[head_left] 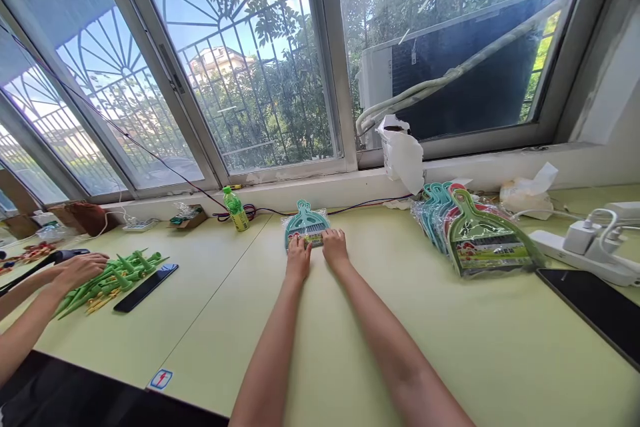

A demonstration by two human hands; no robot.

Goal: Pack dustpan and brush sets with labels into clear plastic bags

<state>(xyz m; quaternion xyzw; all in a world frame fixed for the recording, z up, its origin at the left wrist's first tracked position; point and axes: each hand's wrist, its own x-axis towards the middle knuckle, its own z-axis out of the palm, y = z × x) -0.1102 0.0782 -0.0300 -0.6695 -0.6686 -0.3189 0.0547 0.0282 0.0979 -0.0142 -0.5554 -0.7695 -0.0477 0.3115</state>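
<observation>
A teal mini dustpan and brush set [305, 219] in clear plastic packaging lies on the table in front of the window wall, its handle toward the wall. My left hand [299, 259] holds its near left edge, with fingers bent over the printed card. At the near right corner, my right hand [335, 247] grips the packaging with curled fingers. Both thumbs point inward, and the fingers hide the lower part of the card. Off to the right stands a row of similar packed sets, with a green dustpan set [493, 250] in front and teal ones [436, 203] behind.
A green-capped bottle [236, 209] stands by the wall. At left, another person's hands [80, 270] work near green plastic pieces [123, 275] and a phone [146, 287]. A power strip [590, 257] and a dark tablet-like device [595, 310] lie at right.
</observation>
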